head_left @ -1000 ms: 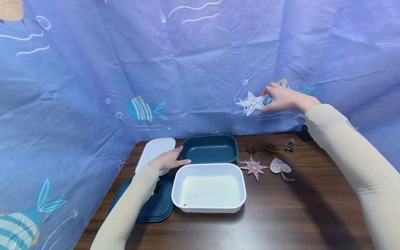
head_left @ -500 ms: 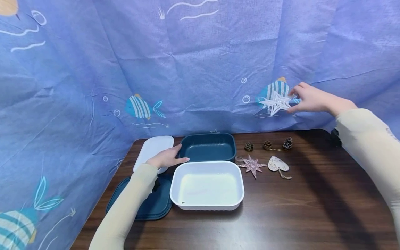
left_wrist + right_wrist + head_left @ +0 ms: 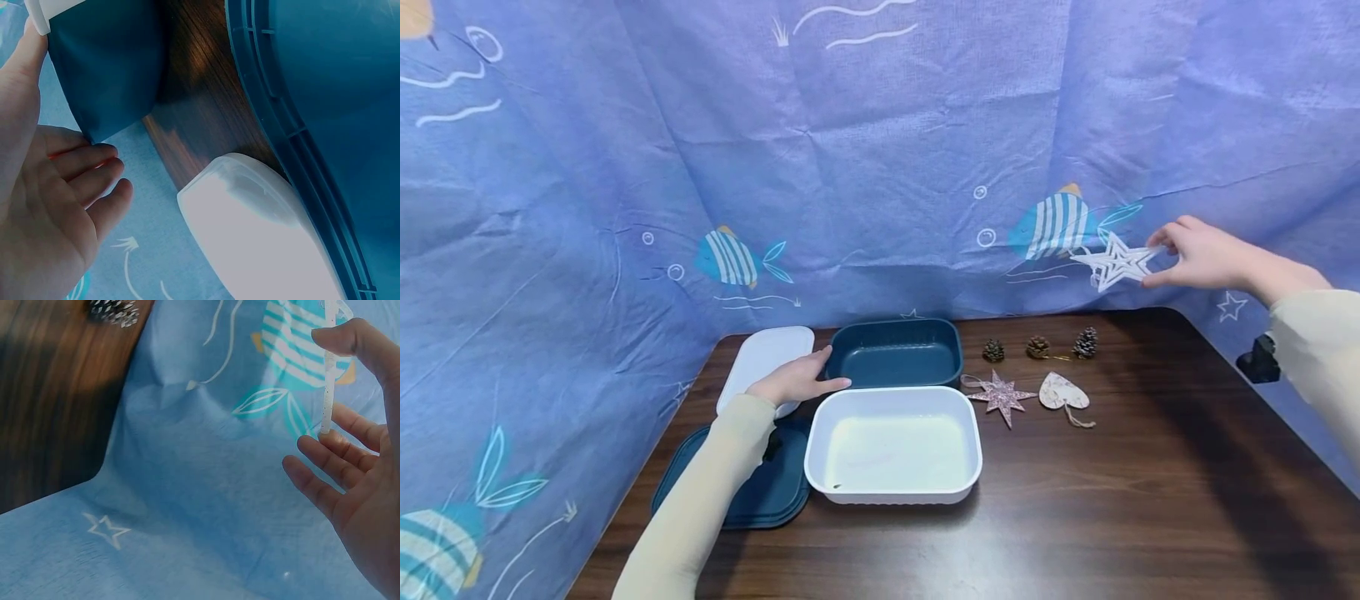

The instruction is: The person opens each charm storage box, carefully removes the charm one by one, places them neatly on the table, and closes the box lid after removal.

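My right hand pinches a white openwork star ornament by one point, raised above the far right of the table. Edge-on in the right wrist view, the star looks like a thin white strip between thumb and fingers. My left hand lies at the left side of the dark teal container, fingers relaxed against its wall. Its thumb reaches the corner of the white container in front. Right of the containers lie a pink glitter star and a whitish heart ornament.
Three pine cones, one of them frosted, stand in a row at the back right. A white lid and a teal lid lie on the left. Blue fish-printed cloth hangs behind the table. A black object is beyond its right edge.
My right hand has carried the white star to the right, slightly lower at the end. The left hand stays at the teal container. The view has shifted slightly.
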The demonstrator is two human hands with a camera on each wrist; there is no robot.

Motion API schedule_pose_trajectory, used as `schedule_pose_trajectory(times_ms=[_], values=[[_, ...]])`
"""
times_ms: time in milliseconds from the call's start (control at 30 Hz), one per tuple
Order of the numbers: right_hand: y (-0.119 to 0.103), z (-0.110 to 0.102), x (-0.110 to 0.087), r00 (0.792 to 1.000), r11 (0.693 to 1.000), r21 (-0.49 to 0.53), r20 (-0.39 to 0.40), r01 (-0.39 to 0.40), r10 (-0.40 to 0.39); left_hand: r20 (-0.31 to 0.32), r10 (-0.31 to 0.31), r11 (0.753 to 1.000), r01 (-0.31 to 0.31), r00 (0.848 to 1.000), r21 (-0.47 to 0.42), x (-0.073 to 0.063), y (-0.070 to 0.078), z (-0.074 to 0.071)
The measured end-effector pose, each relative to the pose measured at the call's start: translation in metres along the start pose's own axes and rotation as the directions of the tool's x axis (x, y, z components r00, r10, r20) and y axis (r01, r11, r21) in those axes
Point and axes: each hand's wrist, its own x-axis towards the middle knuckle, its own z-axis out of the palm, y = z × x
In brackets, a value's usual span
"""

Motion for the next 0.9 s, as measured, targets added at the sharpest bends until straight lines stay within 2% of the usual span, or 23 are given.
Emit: schedule_pose_trajectory(times_ms=[267,533,700,900], values=[[0.017,0.012,-0.015,1.000,1.000,-0.013,-0.004,-0.022,0.022,-0.003,-0.003,1.000,0.003,1.000,0.006,-0.001,-0.002,0.002],[0.031,0.029,-0.028,0.999,1.000,0.020,-0.038,-0.017,0.018,-0.013,-0.003,1.000,0.003,1.000,0.008,-0.001,-0.003,0.003],[0.035,0.043,-0.035,0.997,1.000,0.020,-0.075,0.009,-0.007,-0.019,0.000,1.000,0.000,1.000,0.003,-0.001,-0.002,0.002],[0.035,0.060,-0.041,0.998,0.999,0.029,-0.055,0.014,-0.013,-0.021,-0.004,1.000,0.004,1.000,-0.007,0.000,-0.001,0.002]])
